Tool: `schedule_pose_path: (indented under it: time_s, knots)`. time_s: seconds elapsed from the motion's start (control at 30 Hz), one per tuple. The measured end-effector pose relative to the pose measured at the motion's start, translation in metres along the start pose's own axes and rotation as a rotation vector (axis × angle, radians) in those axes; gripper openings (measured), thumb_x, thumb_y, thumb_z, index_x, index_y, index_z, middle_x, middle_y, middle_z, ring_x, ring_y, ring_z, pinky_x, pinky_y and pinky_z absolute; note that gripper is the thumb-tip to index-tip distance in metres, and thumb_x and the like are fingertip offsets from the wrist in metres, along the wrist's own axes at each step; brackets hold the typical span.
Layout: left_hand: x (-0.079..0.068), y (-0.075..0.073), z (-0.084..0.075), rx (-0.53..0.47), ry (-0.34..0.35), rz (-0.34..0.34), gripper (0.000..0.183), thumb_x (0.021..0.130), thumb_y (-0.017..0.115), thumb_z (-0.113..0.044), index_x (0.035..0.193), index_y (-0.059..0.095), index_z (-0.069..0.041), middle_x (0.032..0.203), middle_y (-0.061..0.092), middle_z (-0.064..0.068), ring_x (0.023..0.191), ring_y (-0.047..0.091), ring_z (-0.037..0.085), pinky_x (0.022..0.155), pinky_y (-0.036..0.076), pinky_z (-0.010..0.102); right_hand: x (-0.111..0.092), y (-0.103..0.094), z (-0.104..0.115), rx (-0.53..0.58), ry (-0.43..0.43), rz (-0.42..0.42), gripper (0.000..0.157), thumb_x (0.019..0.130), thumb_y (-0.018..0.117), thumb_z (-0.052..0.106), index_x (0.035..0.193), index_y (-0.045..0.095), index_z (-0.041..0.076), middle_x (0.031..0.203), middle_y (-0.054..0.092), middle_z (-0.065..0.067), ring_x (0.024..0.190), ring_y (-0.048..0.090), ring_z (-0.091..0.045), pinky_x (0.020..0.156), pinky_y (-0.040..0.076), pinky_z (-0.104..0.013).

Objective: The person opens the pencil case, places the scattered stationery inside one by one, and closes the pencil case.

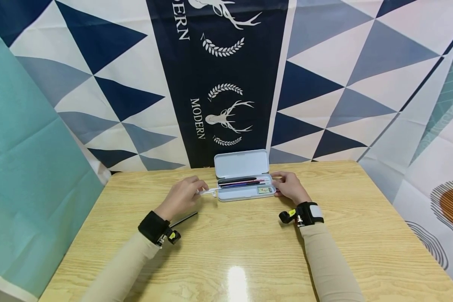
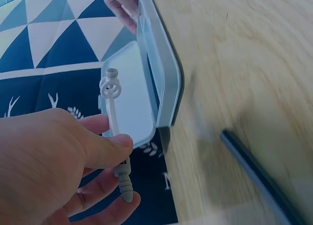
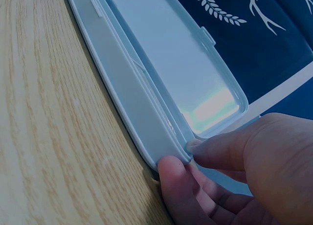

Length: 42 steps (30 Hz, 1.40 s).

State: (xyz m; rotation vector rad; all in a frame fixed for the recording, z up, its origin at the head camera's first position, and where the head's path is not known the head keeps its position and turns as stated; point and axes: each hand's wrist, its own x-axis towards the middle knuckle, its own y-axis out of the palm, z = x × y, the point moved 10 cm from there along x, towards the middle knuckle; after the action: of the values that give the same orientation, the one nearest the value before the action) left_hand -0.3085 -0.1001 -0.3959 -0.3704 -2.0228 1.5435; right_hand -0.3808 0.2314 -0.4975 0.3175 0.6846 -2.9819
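My left hand (image 1: 184,193) pinches a slim white tool (image 2: 112,116) between thumb and fingers; it has a small ring at one end and a grey ribbed tip at the other. In the head view the tool's ringed end is at the left end of a pale blue pencil case (image 1: 245,196), whose lid (image 1: 241,163) stands raised. Several pens (image 1: 239,183) and a small, pale green patterned item (image 1: 264,190) lie inside. My right hand (image 3: 274,161) grips the case's right end, thumb on its rim and fingers against the outer wall.
A dark, slim stick like a pen or pencil (image 2: 259,173) lies on the wooden table (image 1: 234,243), beside my left wrist. Patterned cloth (image 1: 226,84) hangs behind the table's far edge, close behind the raised lid. Teal cloth (image 1: 22,167) hangs at the left.
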Motion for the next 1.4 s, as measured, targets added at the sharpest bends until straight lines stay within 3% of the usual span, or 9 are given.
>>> schedule_pose_path:
  time_s: [0.47, 0.87, 1.17, 1.4]
  knots:
    - [0.023, 0.011, -0.011, -0.086, -0.028, -0.008, 0.021, 0.102, 0.080, -0.001, 0.119, 0.083, -0.012, 0.110, 0.079, 0.007, 0.101, 0.077, 0.025, 0.086, 0.065, 0.043, 0.001, 0.000, -0.002, 0.003, 0.004, 0.005, 0.045, 0.116, 0.057, 0.009, 0.161, 0.059, 0.003, 0.114, 0.062, -0.018, 0.079, 0.068, -0.013, 0.066, 0.063, -0.021]
    - [0.044, 0.017, -0.026, -0.126, 0.013, -0.055, 0.020, 0.099, 0.081, 0.002, 0.115, 0.085, -0.009, 0.110, 0.082, 0.009, 0.101, 0.078, 0.025, 0.089, 0.065, 0.044, 0.001, 0.000, -0.002, 0.011, 0.003, 0.007, 0.045, 0.116, 0.057, 0.008, 0.160, 0.059, 0.002, 0.112, 0.063, -0.017, 0.077, 0.069, -0.012, 0.065, 0.063, -0.022]
    - [0.057, 0.014, -0.032, -0.175, 0.001, -0.124, 0.022, 0.101, 0.079, 0.002, 0.118, 0.085, -0.011, 0.110, 0.081, 0.007, 0.101, 0.076, 0.023, 0.087, 0.065, 0.040, 0.000, 0.001, -0.001, 0.016, -0.006, 0.012, 0.045, 0.115, 0.058, 0.008, 0.160, 0.059, 0.001, 0.109, 0.062, -0.015, 0.077, 0.068, -0.012, 0.065, 0.063, -0.021]
    - [0.060, 0.025, -0.034, -0.194, -0.004, -0.108, 0.023, 0.100, 0.080, 0.003, 0.118, 0.085, -0.011, 0.112, 0.082, 0.008, 0.107, 0.077, 0.025, 0.095, 0.066, 0.042, 0.000, 0.001, -0.001, 0.022, -0.010, 0.010, 0.045, 0.115, 0.057, 0.008, 0.159, 0.059, 0.001, 0.109, 0.061, -0.014, 0.077, 0.066, -0.011, 0.064, 0.062, -0.020]
